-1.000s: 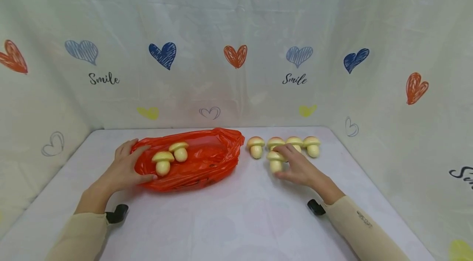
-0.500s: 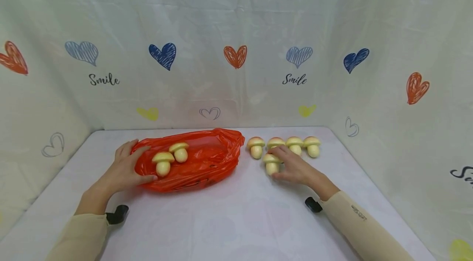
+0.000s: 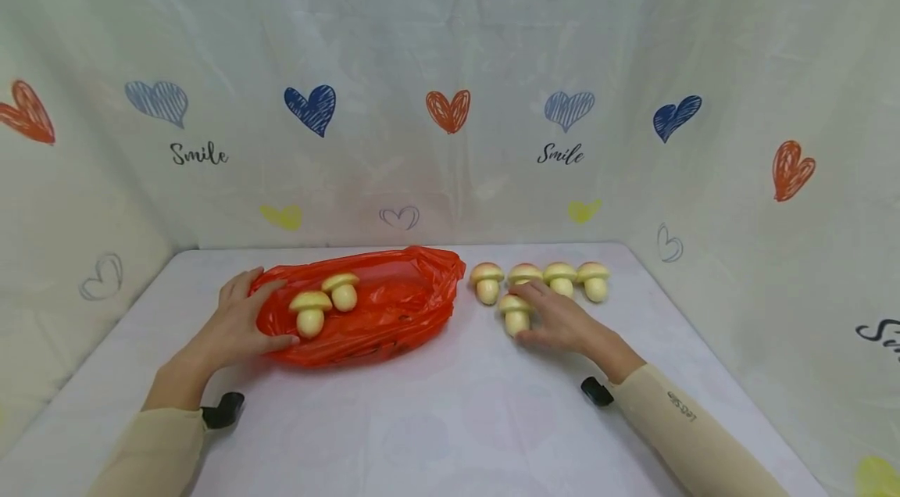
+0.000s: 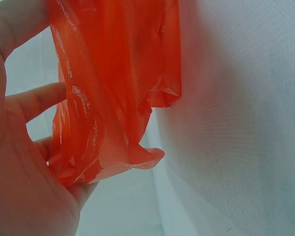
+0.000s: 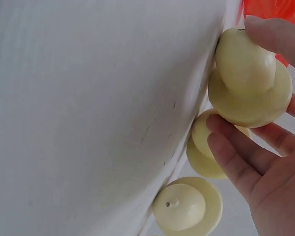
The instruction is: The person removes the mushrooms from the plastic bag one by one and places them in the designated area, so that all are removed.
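My left hand (image 3: 241,319) holds the left end of a red plastic bag (image 3: 415,294); in the left wrist view its fingers reach behind the crinkled bag (image 4: 108,88), their tips hidden. Two toy mushrooms (image 3: 310,314), cream-stemmed with yellowish caps, lie on the bag beside this hand. Right of the bag, my right hand (image 3: 562,319) pinches another toy mushroom (image 3: 517,320) upright. The right wrist view shows the thumb at the base of this mushroom's stem (image 5: 243,64) and the fingers by its cap, just at the table.
Behind the right hand stands a row of several similar mushrooms (image 3: 594,282), near the back of the white table (image 3: 422,434). A pale curtain (image 3: 380,36) printed with hearts and "Smile" encloses the back and sides.
My right hand has slid the mushroom it pinches slightly left, towards the bag, mostly in the first half second. The left hand, the bag and the other mushrooms hold their places.
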